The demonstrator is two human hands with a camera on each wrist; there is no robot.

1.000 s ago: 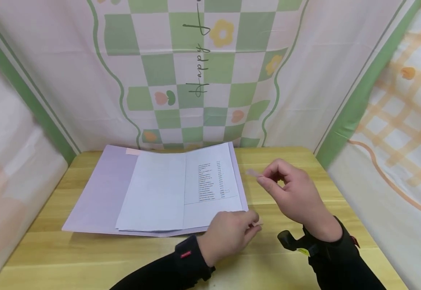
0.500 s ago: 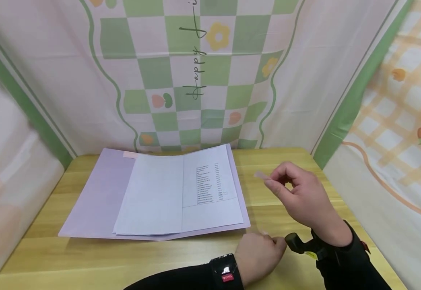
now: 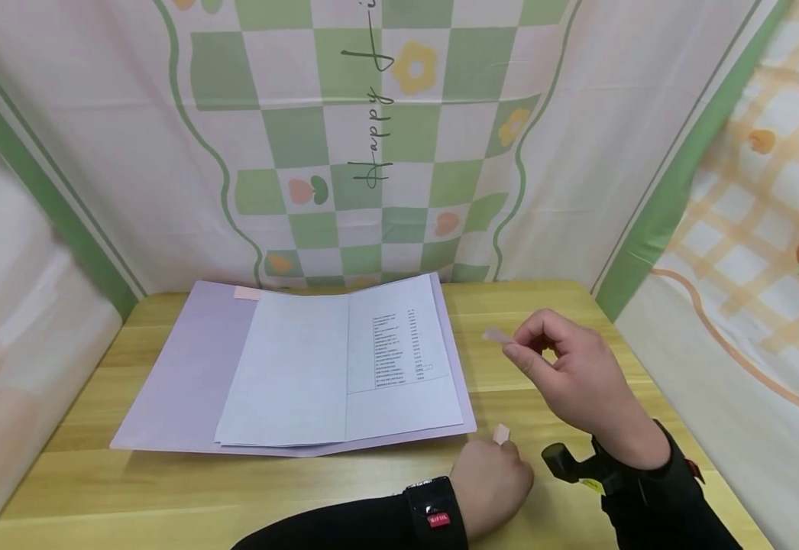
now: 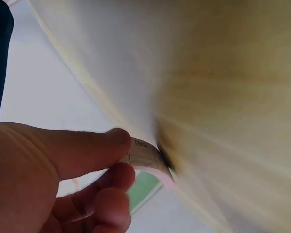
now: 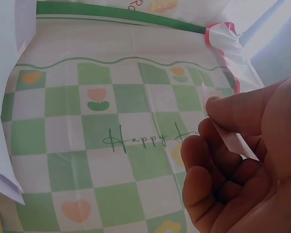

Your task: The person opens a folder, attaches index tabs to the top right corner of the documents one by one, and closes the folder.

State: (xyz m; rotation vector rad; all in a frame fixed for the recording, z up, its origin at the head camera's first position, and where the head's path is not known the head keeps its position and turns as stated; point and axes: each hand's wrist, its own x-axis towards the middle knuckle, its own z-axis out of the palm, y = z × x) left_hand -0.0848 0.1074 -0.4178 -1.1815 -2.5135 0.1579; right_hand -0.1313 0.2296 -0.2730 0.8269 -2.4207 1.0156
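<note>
My left hand (image 3: 492, 487) is low over the table's front right, pinching a small pink pad of sticky notes (image 4: 144, 156) between thumb and forefinger. The pad bends, its far end right at the wood in the left wrist view, with lettering on its face. My right hand (image 3: 574, 370), raised right of the folder, pinches one thin pale pink sticky note (image 3: 496, 336) by its end; in the right wrist view the strip (image 5: 235, 141) runs across the fingers. A lilac folder (image 3: 166, 382) lies spread with white sheets (image 3: 289, 374) on it, the right one bearing a printed table.
Another pink sticky note (image 3: 247, 293) sticks out at the sheets' top left corner. The wooden table (image 3: 200, 496) is enclosed by printed cloth (image 3: 413, 130) at the back and both sides.
My left hand has drawn away from the folder's lower right corner, rightward and toward me, with the pad of sticky notes. My right hand has shifted slightly right, still pinching its sticky note.
</note>
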